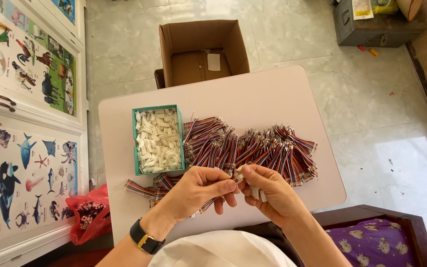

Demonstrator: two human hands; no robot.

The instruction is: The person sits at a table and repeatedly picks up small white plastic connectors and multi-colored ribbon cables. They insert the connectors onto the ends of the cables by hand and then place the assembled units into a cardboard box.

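Head view shows your left hand (201, 190) and right hand (268, 190) pinching one striped ribbon-cable piece (237, 177) with a white connector (258, 194) — just above the pink bench (253, 96). Beside them, a teal tray (135, 141) holds white connectors; beyond stands an open cardboard box (166, 49) — a white label inside.

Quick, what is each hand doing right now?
Left hand: closed, pinching a striped ribbon wire.
Right hand: closed, holding a small white connector at the wire's tip.
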